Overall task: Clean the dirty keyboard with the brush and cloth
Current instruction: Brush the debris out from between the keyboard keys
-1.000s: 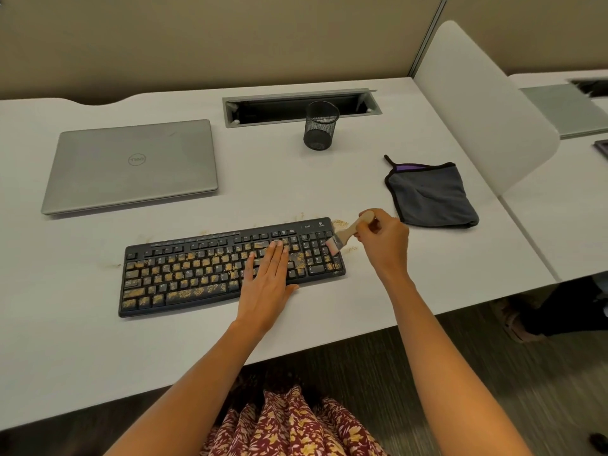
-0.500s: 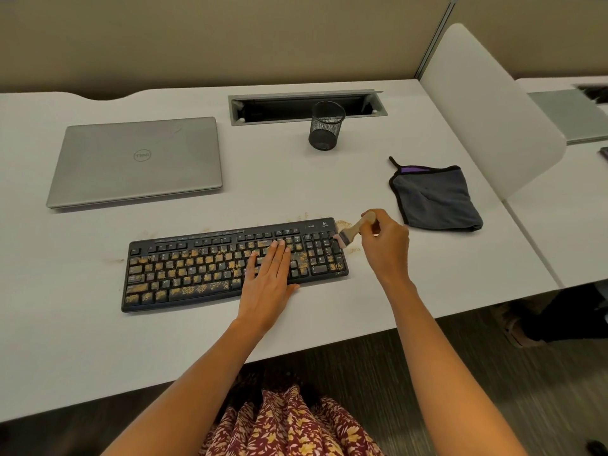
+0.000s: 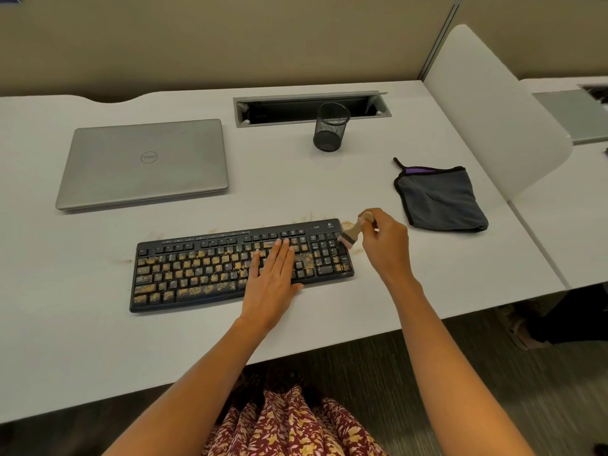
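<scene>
Two hands are sharing the work: the left hand (image 3: pixel 273 274) is lying flat with straight fingers on the right-of-middle keys of the keyboard (image 3: pixel 184 247), pressing it down, while the right hand (image 3: pixel 385 245) is pinching the pale wooden handle of the brush (image 3: pixel 350 233) between curled fingers and thumb. The keyboard is sitting parallel to the front edge of the worktop (image 3: pixel 82 340), roughly midway along it, and the bristles are touching its right end, at the outer column of the number pad. Yellowish crumbs (image 3: pixel 204 289) are covering most of the letter keys, and a few are lying on the worktop just beyond the keyboard's back right corner. The cloth (image 3: pixel 441 199) is lying folded and untouched toward the right edge, near the brushing hand. Judging from this, the brushing is only beginning, so the strokes should be going short and light, outward over the right end, bristles angled into the gaps between keys rather than flattened on the caps; the steadying palm will be needing to shift leftward, since it is hiding dirty keys. Flicking hard is risking grit landing on the cloth or the closed laptop (image 3: pixel 144 162) at the back left
</scene>
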{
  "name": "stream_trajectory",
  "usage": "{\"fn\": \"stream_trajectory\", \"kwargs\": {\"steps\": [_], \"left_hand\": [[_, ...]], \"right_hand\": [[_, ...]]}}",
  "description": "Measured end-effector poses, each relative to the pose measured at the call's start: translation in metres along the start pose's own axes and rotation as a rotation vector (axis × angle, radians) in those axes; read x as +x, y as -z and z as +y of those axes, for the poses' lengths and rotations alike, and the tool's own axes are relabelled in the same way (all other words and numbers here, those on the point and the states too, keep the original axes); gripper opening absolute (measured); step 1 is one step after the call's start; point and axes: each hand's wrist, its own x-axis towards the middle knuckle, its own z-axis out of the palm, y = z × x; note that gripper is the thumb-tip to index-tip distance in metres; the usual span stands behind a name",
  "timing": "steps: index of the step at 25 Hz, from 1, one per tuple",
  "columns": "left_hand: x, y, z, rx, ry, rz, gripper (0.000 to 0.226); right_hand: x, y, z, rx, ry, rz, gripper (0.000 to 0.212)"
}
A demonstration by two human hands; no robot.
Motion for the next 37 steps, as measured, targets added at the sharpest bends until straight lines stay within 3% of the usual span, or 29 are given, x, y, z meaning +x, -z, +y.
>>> {"fn": "stream_trajectory", "kwargs": {"steps": [7,15,24,29,37], "left_hand": [[-0.001,0.002,-0.003,0.005,0.003,-0.014,0.079],[-0.002,0.000,-0.003,-0.022,0.040,0.011,0.077],[-0.002,0.000,-0.004,-0.036,0.057,-0.025,0.080],[-0.001,0.003,-0.003,-0.045,0.041,-0.041,0.080],[-0.001,0.010,-0.002,-0.033,0.048,-0.102,0.081]], "right_hand": [[-0.008,0.012,0.007,-0.084,0.034,-0.216,0.014],[0.003,-0.007,-0.012,-0.027,0.183,-0.211,0.013],[-0.026,0.009,-0.001,-0.053,0.191,-0.295,0.014],[-0.012,0.008,-0.008,0.018,0.214,-0.200,0.012],[-0.035,0.005,0.000,-0.042,0.238,-0.254,0.014]]}}
